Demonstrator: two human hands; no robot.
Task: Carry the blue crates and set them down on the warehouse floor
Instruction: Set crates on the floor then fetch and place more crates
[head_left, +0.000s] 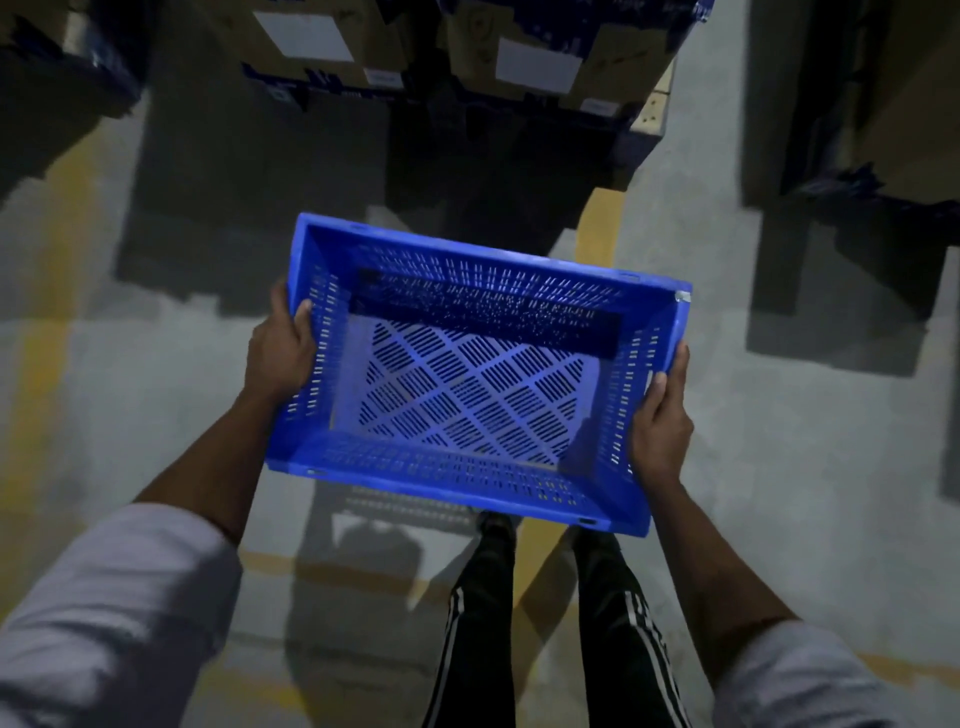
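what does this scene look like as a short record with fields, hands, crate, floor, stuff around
setting: dim warehouse aisle, seen from above
crate: one blue crate, slotted walls and base, empty, held level above the floor
left hand: left hand grips the crate's left short wall, thumb over the rim
right hand: right hand grips the right short wall, thumb inside
floor: grey concrete floor with yellow lines
ahead: cardboard boxes with white labels
clothing: light sleeves, dark striped trousers
task state: crate not yet set down

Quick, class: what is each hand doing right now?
Left hand: closed on the blue crate, left end.
Right hand: closed on the crate's right end.
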